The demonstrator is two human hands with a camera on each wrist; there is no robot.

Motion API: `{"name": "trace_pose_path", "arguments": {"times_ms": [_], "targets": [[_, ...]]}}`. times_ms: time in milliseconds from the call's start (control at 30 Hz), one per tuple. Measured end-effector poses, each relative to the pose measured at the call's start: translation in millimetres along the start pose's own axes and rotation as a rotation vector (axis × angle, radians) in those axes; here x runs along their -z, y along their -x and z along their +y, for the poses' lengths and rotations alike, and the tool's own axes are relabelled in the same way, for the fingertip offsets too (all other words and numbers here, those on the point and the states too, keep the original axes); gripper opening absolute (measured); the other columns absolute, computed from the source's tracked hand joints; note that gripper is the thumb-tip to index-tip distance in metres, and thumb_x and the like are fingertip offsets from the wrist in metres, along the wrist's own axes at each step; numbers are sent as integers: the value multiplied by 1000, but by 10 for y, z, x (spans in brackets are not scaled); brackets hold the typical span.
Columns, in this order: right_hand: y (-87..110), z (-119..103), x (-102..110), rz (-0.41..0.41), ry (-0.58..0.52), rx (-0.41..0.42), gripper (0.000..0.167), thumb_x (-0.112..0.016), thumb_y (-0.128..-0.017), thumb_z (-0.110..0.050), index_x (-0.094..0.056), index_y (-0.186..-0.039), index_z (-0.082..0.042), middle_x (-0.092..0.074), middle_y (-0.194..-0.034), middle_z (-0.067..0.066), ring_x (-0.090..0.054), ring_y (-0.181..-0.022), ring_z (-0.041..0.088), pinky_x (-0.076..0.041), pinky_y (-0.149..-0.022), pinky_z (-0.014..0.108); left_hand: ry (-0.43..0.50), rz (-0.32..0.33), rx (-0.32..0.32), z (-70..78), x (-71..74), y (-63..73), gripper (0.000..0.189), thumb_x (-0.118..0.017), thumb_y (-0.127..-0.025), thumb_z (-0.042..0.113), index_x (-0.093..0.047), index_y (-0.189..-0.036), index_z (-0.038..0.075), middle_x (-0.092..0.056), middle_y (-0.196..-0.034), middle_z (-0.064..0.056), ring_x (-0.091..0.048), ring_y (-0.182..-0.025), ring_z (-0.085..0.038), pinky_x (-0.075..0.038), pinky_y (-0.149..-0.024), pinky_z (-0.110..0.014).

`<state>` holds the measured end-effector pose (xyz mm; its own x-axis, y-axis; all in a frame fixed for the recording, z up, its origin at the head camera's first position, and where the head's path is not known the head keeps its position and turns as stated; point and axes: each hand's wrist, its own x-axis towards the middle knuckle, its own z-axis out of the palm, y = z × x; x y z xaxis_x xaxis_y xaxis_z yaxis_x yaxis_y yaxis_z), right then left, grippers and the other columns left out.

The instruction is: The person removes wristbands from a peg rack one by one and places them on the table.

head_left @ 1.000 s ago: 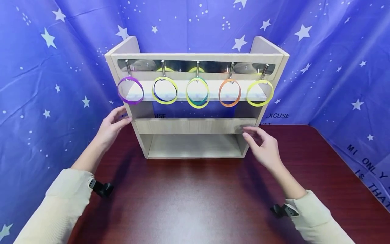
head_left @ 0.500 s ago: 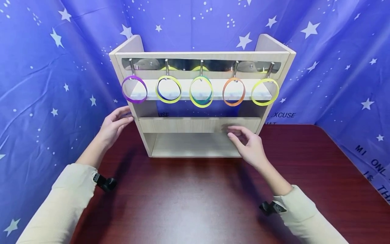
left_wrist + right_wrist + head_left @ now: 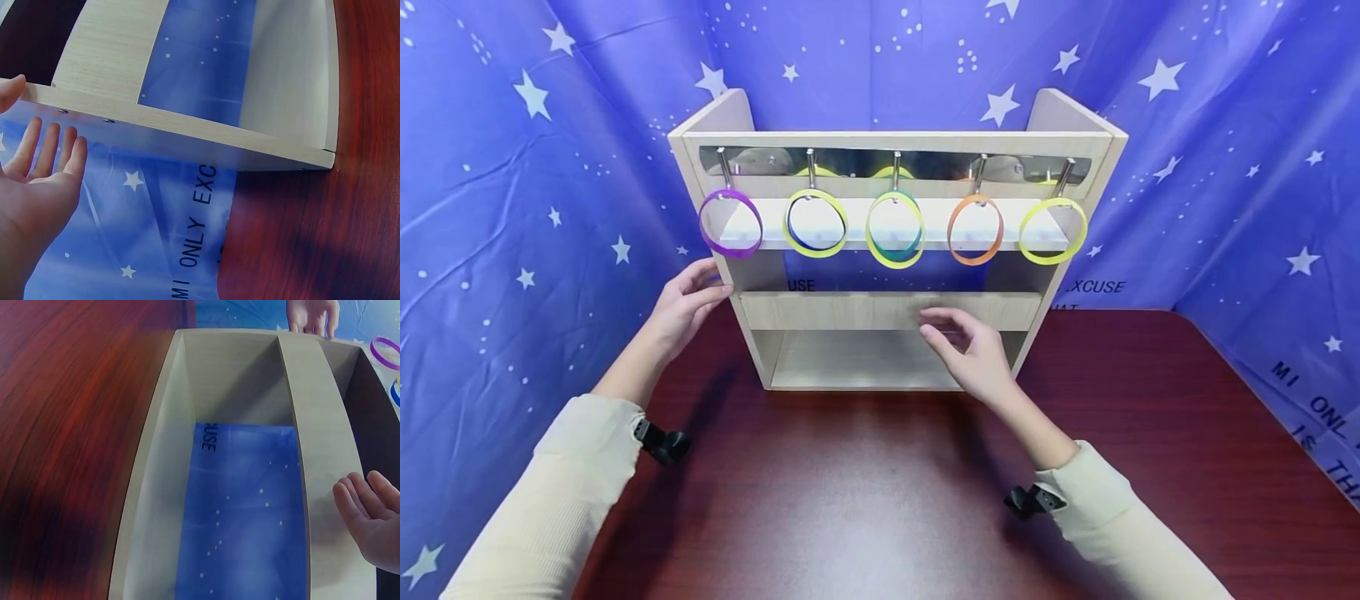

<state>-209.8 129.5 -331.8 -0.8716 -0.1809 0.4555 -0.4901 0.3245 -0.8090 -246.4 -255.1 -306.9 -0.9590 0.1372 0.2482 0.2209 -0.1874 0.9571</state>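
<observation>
My left hand (image 3: 681,308) is at the left side panel of a pale wooden shelf rack (image 3: 850,312). Its thumb meets the panel's front edge in the left wrist view, with the fingers loosely bent by the outer face. My right hand (image 3: 973,354) hovers before the rack's middle board, fingers relaxed, holding nothing. Along the metal strip, rings hang on hooks: a purple ring (image 3: 737,252), a yellow ring (image 3: 816,252) with a dark blue one, a yellow ring (image 3: 895,264) with a teal one, an orange ring (image 3: 973,261), and a yellow ring (image 3: 1052,260) at far right.
The rack stands on a dark red-brown table (image 3: 850,483). Behind and at both sides hangs a blue curtain (image 3: 880,67) printed with stars and lettering. The hooks and rings jut forward above both hands.
My right hand has moved left along the middle board, from its right end to near its centre. The left hand stays at the side panel. The head view has shifted slightly.
</observation>
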Motion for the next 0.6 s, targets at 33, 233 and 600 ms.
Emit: {"name": "trace_pose_path", "arguments": {"times_ms": [33, 233, 600], "targets": [[-13, -7, -26, -2, -7, 4, 25, -66, -90, -13, -66, -113, -1, -71, -107, 16, -63, -91, -3, -53, -83, 14, 7, 0, -1, 0, -4, -5, 33, -50, -91, -7, -58, -112, 18, -62, -110, 8, -57, -102, -6, -49, -89, -13], [-80, -87, -165, -30, -53, 17, 24, -65, -90, -10, -66, -111, 1, -70, -107, 18, -63, -91, -1, -54, -84, 18, 41, 5, -6, -14, -11, -15, 35, -49, -90, -9, -61, -109, 18, -65, -106, 9, -59, -98, -5, -50, -88, -14], [-174, -263, -356, -59, -90, 44, 25, -65, -90, -11, -66, -113, 1, -71, -107, 18, -68, -100, 24, -56, -87, 26, 62, -7, 11, -24, 13, -22, 32, -50, -90, -8, -61, -109, 15, -65, -104, 6, -60, -96, -6, -50, -88, -14]]}}
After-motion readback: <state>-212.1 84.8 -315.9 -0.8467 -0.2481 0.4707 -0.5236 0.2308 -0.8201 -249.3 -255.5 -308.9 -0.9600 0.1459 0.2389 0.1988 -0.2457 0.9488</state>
